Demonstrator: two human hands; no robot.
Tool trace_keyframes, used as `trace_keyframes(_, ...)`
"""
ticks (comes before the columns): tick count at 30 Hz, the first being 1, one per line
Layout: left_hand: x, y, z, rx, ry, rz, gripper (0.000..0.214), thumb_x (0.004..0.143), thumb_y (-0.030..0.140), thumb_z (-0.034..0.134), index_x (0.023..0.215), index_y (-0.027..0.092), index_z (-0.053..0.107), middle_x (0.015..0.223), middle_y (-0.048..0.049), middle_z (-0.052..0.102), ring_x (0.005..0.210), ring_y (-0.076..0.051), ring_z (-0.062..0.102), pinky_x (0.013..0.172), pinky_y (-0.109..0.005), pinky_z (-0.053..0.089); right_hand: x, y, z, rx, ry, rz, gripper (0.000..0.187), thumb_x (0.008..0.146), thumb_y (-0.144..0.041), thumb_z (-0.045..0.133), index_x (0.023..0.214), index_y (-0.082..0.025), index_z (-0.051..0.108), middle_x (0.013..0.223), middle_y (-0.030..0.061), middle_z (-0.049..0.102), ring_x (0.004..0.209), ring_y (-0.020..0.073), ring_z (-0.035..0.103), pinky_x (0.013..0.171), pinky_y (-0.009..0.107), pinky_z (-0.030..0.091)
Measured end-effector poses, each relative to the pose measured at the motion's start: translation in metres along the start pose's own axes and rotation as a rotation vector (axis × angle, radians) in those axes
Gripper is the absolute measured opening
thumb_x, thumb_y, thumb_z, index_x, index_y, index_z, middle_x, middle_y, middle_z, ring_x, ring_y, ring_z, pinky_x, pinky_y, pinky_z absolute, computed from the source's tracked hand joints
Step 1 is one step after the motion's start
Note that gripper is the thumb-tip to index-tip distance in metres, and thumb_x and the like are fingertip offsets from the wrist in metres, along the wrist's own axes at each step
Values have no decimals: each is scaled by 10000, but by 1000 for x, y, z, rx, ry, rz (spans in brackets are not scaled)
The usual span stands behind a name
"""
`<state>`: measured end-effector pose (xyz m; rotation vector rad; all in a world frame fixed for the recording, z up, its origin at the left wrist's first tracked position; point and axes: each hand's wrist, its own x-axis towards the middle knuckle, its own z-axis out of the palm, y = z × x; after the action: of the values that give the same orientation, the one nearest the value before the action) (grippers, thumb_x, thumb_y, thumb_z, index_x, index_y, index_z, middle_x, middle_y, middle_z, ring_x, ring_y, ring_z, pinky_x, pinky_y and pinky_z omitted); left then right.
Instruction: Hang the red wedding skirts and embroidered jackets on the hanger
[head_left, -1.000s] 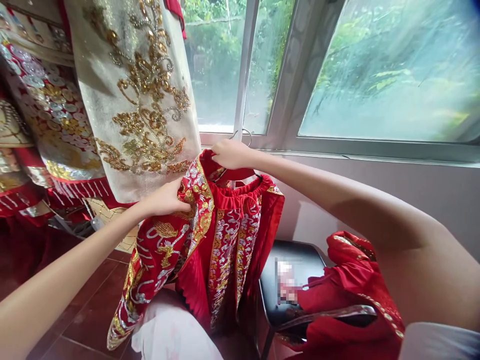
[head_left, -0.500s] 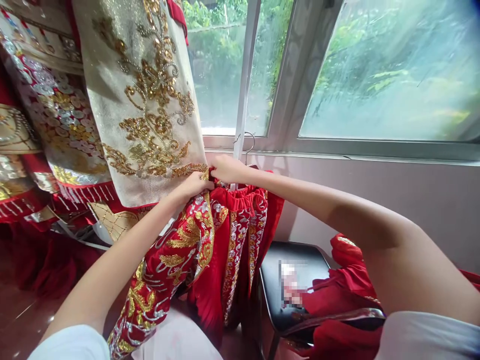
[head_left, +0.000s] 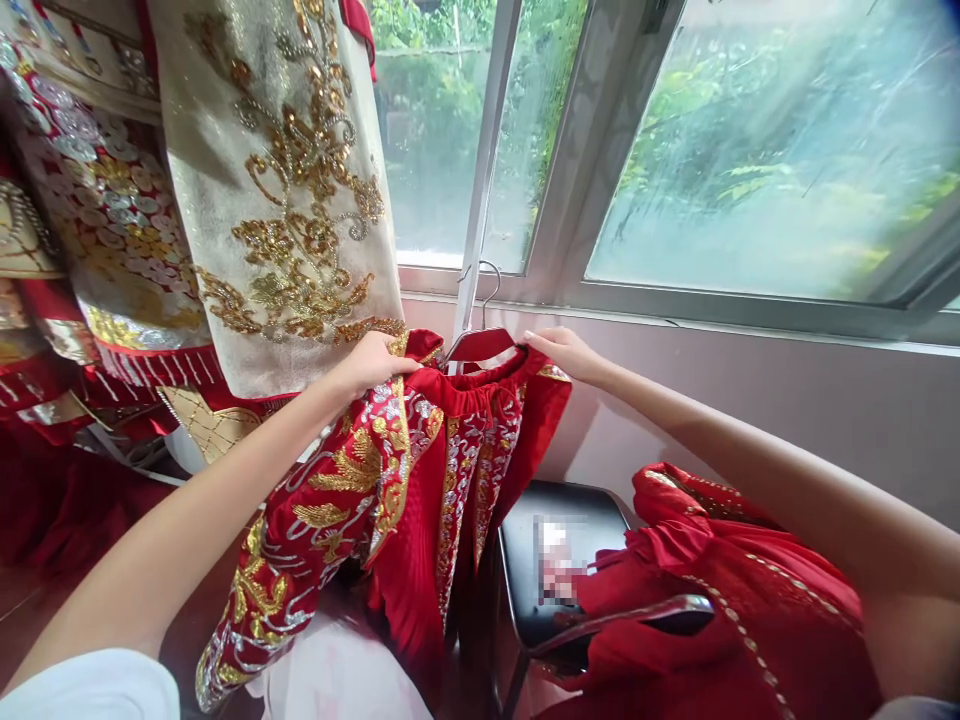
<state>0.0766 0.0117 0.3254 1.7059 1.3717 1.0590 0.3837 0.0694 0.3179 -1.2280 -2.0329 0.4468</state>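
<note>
A red jacket (head_left: 349,475) with gold and silver embroidery hangs in front of me, one sleeve reaching down to the lower left. Beside it is a red skirt (head_left: 465,395) with a gathered waistband and embroidered bands. My left hand (head_left: 375,362) is closed on the jacket's upper edge, near its gold trim. At the far right corner of the red cloth, by the waistband, my right hand (head_left: 564,354) pinches the skirt's edge. A red hanger (head_left: 484,345) with a metal hook stands between my hands, its lower part hidden by the garments.
At the left hangs a cream cloth (head_left: 292,200) with gold beadwork, next to other sequinned costumes (head_left: 135,240). A black chair (head_left: 521,530) stands below right, with more red garments (head_left: 690,590) over its armrest. Windows (head_left: 750,170) line the wall behind.
My right hand has moved right, away from my left hand, and now holds the cloth's right corner. The waistband is spread wider and the red hanger shows between my hands.
</note>
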Motion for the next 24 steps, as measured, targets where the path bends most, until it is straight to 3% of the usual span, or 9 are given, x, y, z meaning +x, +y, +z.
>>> trace_keyframes(3, 4, 10, -8, 42, 12, -67, 254, 553, 292, 771, 711, 142, 639, 630, -79, 640, 573, -191, 600, 568, -344, 469, -13, -4, -4, 114, 21, 89, 354, 758, -481, 586, 615, -161, 634, 553, 37, 594, 575, 159, 546, 536, 255, 419)
trace_keyframes(7, 15, 26, -2, 79, -11, -169, 266, 528, 294, 784, 685, 140, 633, 653, -96, 661, 603, -235, 636, 599, -375, 488, -22, -9, -1, 281, 131, 246, 258, 707, -368, 656, 560, -166, 592, 502, 33, 570, 494, 131, 505, 462, 247, 391)
trace_keyframes(11, 36, 30, 6, 38, -172, -238, 226, 478, 220, 782, 631, 135, 640, 612, -84, 672, 613, -253, 650, 592, -349, 502, -20, -13, 6, 447, 105, 356, 231, 705, -280, 662, 530, -154, 576, 531, 44, 593, 455, 103, 480, 428, 233, 377)
trace_keyframes(14, 45, 28, 4, -82, -354, -212, 264, 437, 151, 780, 678, 143, 674, 637, -62, 691, 647, -239, 664, 615, -318, 517, -19, -18, 7, 485, 10, 398, 217, 743, -239, 650, 555, -137, 616, 556, 49, 610, 467, 98, 499, 445, 224, 395)
trace_keyframes(17, 43, 28, 2, -161, -454, -234, 309, 434, 111, 766, 732, 152, 694, 660, -49, 700, 650, -224, 668, 638, -319, 530, -19, -26, 2, 509, -111, 412, 269, 805, -241, 626, 559, -131, 623, 572, 49, 610, 500, 91, 524, 486, 206, 423)
trace_keyframes(20, 38, 26, 4, -240, -446, -286, 318, 472, 104, 747, 784, 155, 705, 702, -55, 715, 613, -206, 661, 635, -327, 536, -21, -35, -9, 524, -283, 385, 386, 879, -365, 558, 585, -128, 632, 577, 42, 594, 500, 83, 511, 504, 201, 432)
trace_keyframes(24, 36, 20, 5, -374, -361, -362, 316, 538, 115, 690, 852, 144, 708, 729, -80, 720, 639, -233, 670, 664, -371, 535, -24, -37, -25, 590, -610, 312, 532, 949, -501, 368, 788, -116, 698, 735, 80, 658, 646, 112, 588, 642, 229, 485)
